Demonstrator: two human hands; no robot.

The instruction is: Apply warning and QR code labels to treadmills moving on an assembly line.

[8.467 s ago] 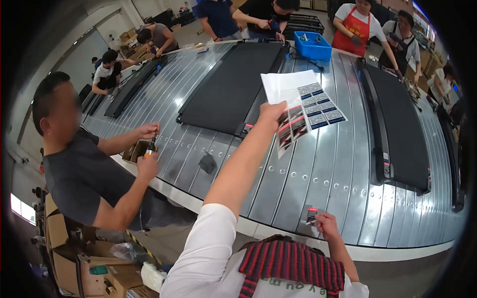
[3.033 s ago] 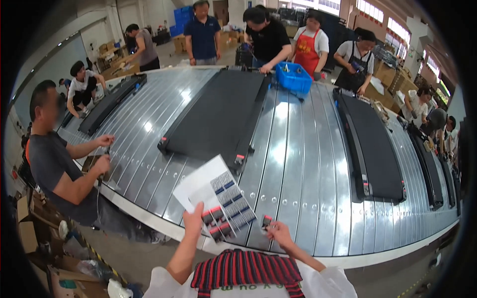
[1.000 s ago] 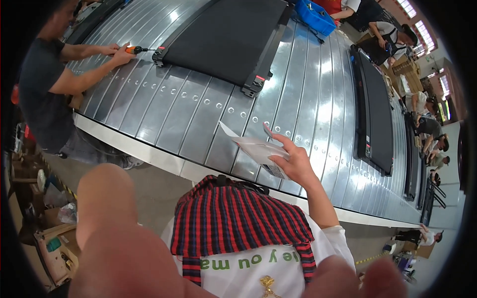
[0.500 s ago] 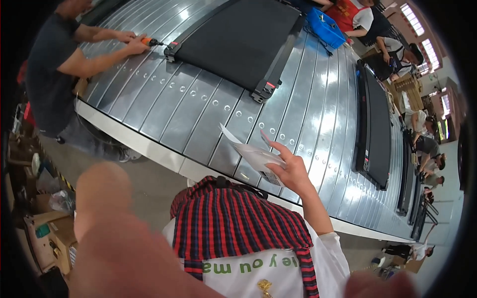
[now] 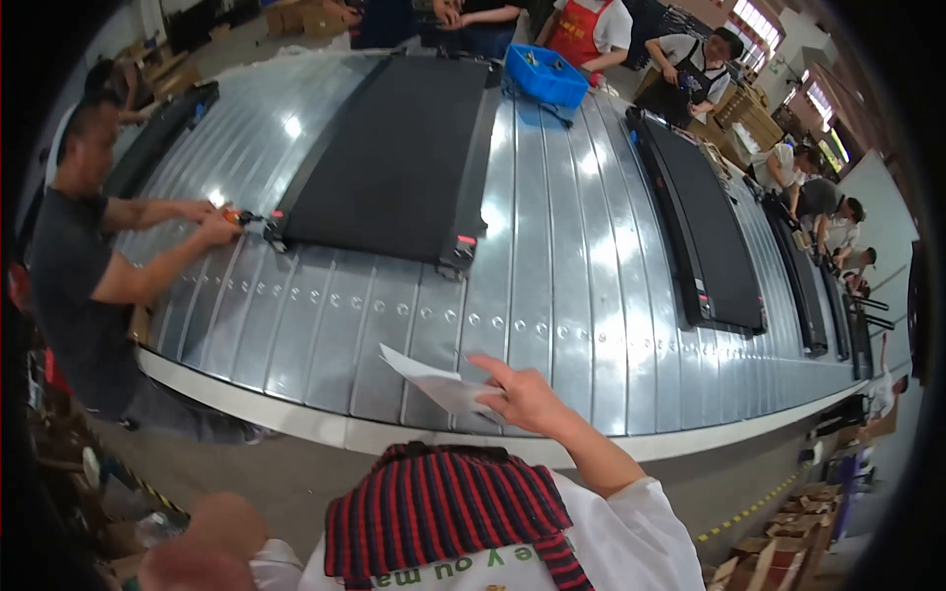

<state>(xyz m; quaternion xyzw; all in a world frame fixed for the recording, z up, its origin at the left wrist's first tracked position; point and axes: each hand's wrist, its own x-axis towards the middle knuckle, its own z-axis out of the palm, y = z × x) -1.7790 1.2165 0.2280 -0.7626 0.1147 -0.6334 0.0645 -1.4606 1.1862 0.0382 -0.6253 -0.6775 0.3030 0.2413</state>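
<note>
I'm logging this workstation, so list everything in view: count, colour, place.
metal conveyor: one, silver, ribbed, across the middle
flat panels: at least four, black, lying on the conveyor
bin: one, blue, far edge of conveyor
co-worker: one, dark shirt, left side, hands at a panel's corner
other people: several, far side and right
cardboard boxes: several, brown, lower right floor
striped cloth: one, red and black, on the person's chest
paper sheet: one, white, near edge
right hand: holds the paper sheet
left hand: blurred, lower left, empty as far as visible
</note>
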